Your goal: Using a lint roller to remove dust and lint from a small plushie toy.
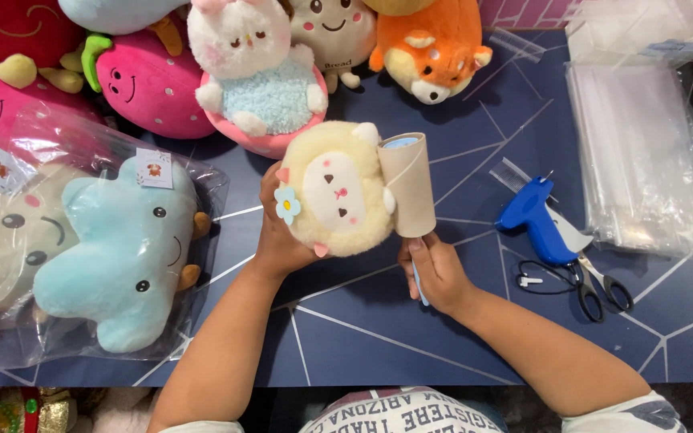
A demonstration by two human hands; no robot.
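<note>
Bagged blue star plush (126, 256) is noted at left on the surface (443, 337). Cream plush (337, 191), judged soft and light, is cupped from behind by the left hand (278, 232). Lint roller (407, 184) is pressed beside it, its handle gripped in the closed right hand (436, 273).

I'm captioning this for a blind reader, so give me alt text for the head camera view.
Over a dark blue table, the left hand holds a cream sheep plush while the right hand rolls a lint roller against its side. More plush toys line the far edge, a bagged blue star plush lies left, and a blue tagging gun, scissors and clear bags lie right.
</note>
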